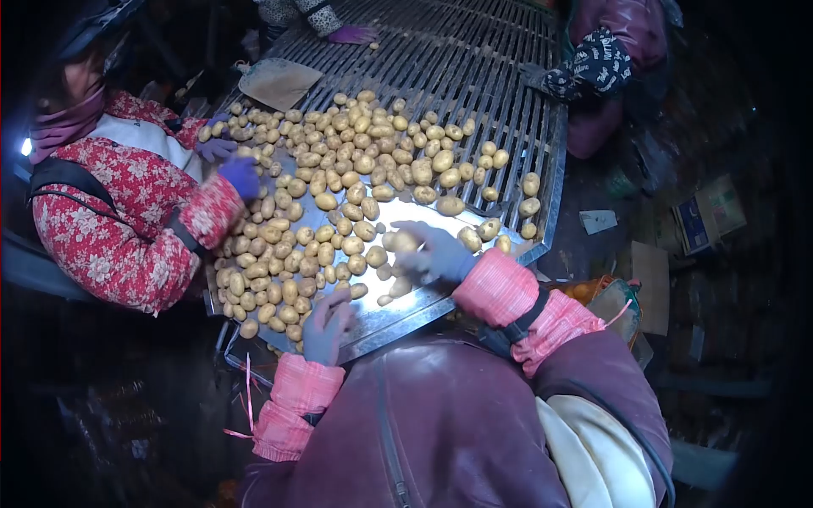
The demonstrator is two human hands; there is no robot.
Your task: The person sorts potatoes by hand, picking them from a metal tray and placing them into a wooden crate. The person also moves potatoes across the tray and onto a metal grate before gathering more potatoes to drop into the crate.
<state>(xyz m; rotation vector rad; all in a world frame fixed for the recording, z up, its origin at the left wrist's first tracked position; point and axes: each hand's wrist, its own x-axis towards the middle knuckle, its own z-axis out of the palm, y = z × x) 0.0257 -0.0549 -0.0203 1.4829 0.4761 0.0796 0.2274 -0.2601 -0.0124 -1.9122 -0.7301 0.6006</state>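
Right hand (436, 254), gloved, blurred, is over potatoes (364, 230) at metal tray (389, 309); cannot tell whether grasping or released; left hand (327, 328), gloved, is released, fingers parted, at tray's near edge; potatoes lie heaped across tray and slatted rack (504, 127); co-worker (118, 195) reaches in from left side.

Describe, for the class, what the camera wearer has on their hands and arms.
The left hand and right hand wear grey gloves. Both arms have pink, finely patterned sleeves, gathered at the wrists, with dark bands and thin, loose pink ties.
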